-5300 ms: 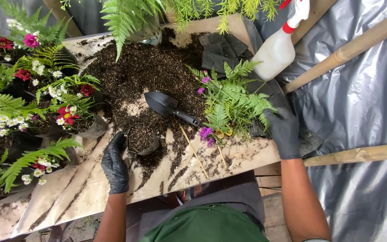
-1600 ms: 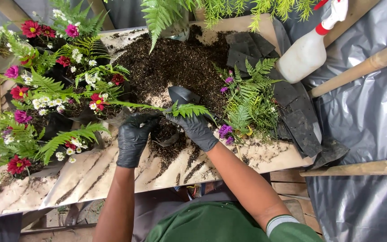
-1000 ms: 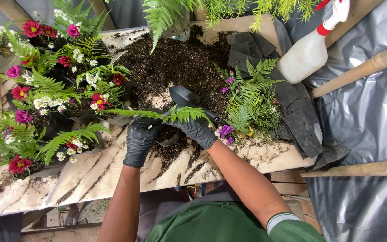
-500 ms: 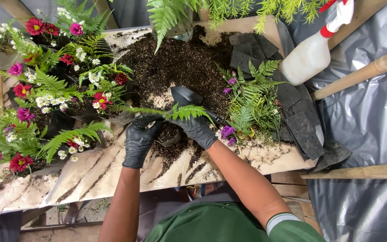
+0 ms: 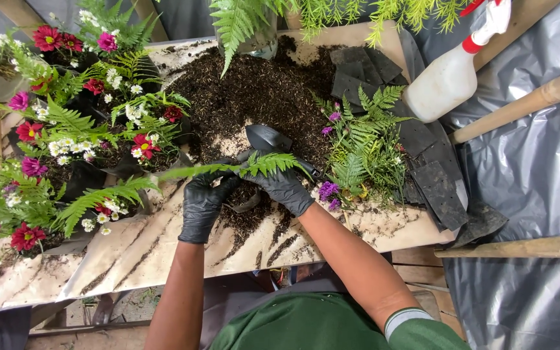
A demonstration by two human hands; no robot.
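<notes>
My left hand and right hand, both in black gloves, have their fingers closed around a small dark pot on the bench, holding a fern frond in it. Soil lies heaped behind; potted flowers stand finished to the left, loose ferns still wait at my right.

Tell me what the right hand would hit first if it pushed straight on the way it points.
Probably the trowel: the right hand points up-left, past the fern frond it holds. Depth is unclear.
</notes>
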